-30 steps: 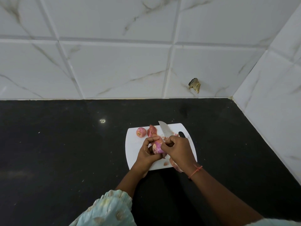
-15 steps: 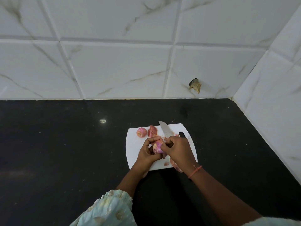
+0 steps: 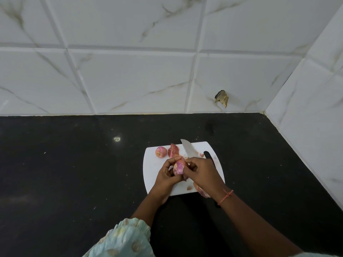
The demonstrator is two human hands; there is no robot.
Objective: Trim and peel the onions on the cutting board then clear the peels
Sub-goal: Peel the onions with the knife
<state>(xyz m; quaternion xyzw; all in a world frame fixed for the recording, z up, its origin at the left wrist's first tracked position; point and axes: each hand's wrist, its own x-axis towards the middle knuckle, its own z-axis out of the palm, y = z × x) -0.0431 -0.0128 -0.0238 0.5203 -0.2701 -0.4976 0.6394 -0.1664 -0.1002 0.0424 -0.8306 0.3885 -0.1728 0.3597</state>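
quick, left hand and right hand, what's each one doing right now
Left hand: closed, holding the onion above the cutting board.
Right hand: closed, fingertips pinching at the same onion, seemingly its peel; the knife lies on the board.

A black stone countertop (image 3: 74,173) met white marble-patterned wall tiles (image 3: 130,80); a white plastic cutting board (image 3: 150,169) with rounded corners lay flat on it.

A board (image 3: 150,175) lies on the surface (image 3: 65,173). At its far edge sit two onions (image 3: 160,152), a knife (image 3: 188,149) to their right; peels (image 3: 201,191) lie at its near-right corner.
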